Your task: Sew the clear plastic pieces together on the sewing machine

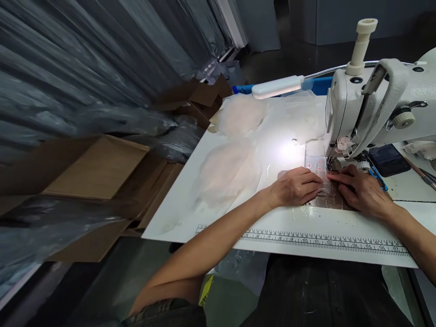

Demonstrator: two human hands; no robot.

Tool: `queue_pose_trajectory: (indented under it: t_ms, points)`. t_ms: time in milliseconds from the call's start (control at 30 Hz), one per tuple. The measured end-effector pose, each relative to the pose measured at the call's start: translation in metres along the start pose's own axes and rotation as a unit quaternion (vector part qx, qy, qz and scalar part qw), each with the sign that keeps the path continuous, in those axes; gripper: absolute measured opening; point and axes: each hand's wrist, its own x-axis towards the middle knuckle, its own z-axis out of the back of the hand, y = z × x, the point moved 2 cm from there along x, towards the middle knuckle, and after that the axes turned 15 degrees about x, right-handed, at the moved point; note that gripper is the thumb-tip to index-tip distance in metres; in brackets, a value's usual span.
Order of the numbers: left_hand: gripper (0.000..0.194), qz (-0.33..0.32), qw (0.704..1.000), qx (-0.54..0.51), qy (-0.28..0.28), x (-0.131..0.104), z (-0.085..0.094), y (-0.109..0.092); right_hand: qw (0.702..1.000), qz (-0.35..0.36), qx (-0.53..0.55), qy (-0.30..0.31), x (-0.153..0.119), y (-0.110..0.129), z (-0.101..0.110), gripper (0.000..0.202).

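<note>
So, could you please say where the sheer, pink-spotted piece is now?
In the head view, the sheer piece lies right of centre, by the left end of the sewing machine, with the left hand on it and the right hand beside it.

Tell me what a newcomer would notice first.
Probably the white sewing machine at the right, with the left hand and right hand close by at a thin, pink-spotted sheet. Then the bright glow on the table near the lamp, and two pale heaps farther left.
</note>
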Motion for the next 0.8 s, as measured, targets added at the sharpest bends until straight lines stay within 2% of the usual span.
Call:
queue_pose_trajectory:
  t_ms: [133,267,367,500,567,667,800]
  points:
    - [0.02,-0.012,1.0,0.01,-0.012,0.001,-0.002,0.001,0.999,0.017,-0.039,0.003,-0.001,-0.004,-0.003,0.04]
    - [0.016,0.019,0.999,-0.029,-0.029,0.0,-0.002,0.002,0.998,0.047,0.023,-0.019,-0.003,0.0,0.004,0.038]
    - [0.016,0.062,0.994,-0.084,-0.041,0.0,0.0,0.004,0.993,0.094,0.071,0.011,-0.006,0.012,0.008,0.034]
    - [0.019,0.093,0.989,-0.107,-0.033,0.0,0.0,0.004,0.991,0.125,-0.011,0.054,-0.008,0.025,0.003,0.036]
    - [0.017,0.083,0.991,-0.095,-0.044,0.0,0.0,0.004,0.989,0.122,-0.052,0.061,-0.008,0.028,-0.001,0.037]
    - [0.014,0.052,0.996,-0.053,-0.057,0.001,0.0,0.002,0.988,0.133,-0.049,0.063,-0.007,0.027,-0.003,0.037]
    - [0.017,0.012,1.0,0.004,-0.026,0.002,0.0,0.0,0.987,0.151,-0.012,0.056,-0.006,0.021,0.002,0.037]
